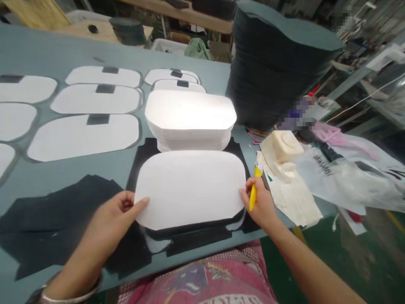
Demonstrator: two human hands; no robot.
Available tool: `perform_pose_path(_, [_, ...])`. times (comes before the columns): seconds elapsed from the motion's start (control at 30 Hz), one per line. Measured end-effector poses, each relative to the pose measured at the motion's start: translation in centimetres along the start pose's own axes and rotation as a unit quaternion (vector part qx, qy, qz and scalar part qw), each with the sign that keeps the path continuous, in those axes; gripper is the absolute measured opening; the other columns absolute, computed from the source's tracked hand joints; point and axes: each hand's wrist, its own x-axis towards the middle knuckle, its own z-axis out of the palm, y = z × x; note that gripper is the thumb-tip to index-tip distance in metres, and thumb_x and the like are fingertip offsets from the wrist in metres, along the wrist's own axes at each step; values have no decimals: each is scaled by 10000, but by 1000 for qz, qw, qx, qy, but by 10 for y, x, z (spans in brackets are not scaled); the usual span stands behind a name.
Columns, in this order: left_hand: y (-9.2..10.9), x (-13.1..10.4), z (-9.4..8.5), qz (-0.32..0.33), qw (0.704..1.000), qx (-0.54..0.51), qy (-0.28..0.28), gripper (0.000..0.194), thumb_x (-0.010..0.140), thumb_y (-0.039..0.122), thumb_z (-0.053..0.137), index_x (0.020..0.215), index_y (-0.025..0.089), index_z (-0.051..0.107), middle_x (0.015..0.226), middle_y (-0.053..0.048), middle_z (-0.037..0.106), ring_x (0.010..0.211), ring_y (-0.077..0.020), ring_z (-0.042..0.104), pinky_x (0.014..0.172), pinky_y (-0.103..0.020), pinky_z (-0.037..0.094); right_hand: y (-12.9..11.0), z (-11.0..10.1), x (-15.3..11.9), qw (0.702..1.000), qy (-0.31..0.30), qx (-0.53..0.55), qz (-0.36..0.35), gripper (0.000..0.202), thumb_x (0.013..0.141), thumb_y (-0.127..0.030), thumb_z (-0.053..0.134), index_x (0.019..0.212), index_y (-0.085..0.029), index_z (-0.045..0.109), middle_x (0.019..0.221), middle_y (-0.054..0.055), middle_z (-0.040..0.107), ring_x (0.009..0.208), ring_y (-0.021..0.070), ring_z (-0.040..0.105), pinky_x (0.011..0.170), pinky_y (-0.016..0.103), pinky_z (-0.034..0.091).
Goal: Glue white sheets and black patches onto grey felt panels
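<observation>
A white oval sheet (190, 190) with rounded corners lies low over dark material at the table's front edge. My left hand (118, 215) pinches its left edge, thumb on top. At the right edge, my right hand (260, 200) has its fingertips against the sheet. That hand also grips a paintbrush (253, 192) with a yellow handle, its bristles pointing away from me. Directly behind the sheet stands a stack of similar white sheets (191, 112). Black material (237, 156) shows around the sheet and under the stack.
White pieces with dark tabs (84, 135) lie in rows at the left. Dark cut pieces (60, 211) rest near my left arm. A tall dark stack (275, 63) rises at the back right. A cream container (283, 145) and plastic bags (344, 181) sit at the right.
</observation>
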Motion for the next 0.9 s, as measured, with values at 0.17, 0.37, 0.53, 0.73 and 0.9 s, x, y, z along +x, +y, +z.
perform_pose_path(0.17, [-22,-22,32,-38,999,-15,-22,436,794,671,592,777,238,548,663,17,653,663,-196,627,623,-291,446,28,19,-24,995,-42,-69,55,154,914,-357,540,1011,-248,489,815,13,636,681,206,656,660,330,518])
perform_pose_path(0.37, [-8,-29,30,-42,997,69,-14,372,816,623,505,802,256,559,604,25,614,611,-199,606,633,-313,434,35,19,-19,989,-51,-127,54,133,936,-357,527,1007,-247,505,827,35,666,682,220,664,630,320,494])
perform_pose_path(0.53, [-7,-24,29,-54,983,174,-31,353,890,582,426,836,263,569,623,5,625,638,-215,625,649,-318,410,39,24,-16,972,-68,-222,36,88,974,-286,484,1026,-231,530,892,76,702,789,254,690,691,336,492])
perform_pose_path(0.73, [-2,-20,31,-63,960,266,-66,346,969,517,374,889,262,593,779,-49,709,737,-260,663,644,-322,354,40,27,-20,940,-102,-326,13,102,1008,-243,476,1062,-213,558,916,101,695,813,266,683,706,338,467])
perform_pose_path(0.9, [3,-21,31,-59,960,264,-71,323,988,471,391,870,247,590,785,-51,712,755,-243,668,643,-303,334,40,24,-19,930,-101,-352,3,108,1012,-294,516,1083,-222,555,918,95,697,763,260,676,666,329,440])
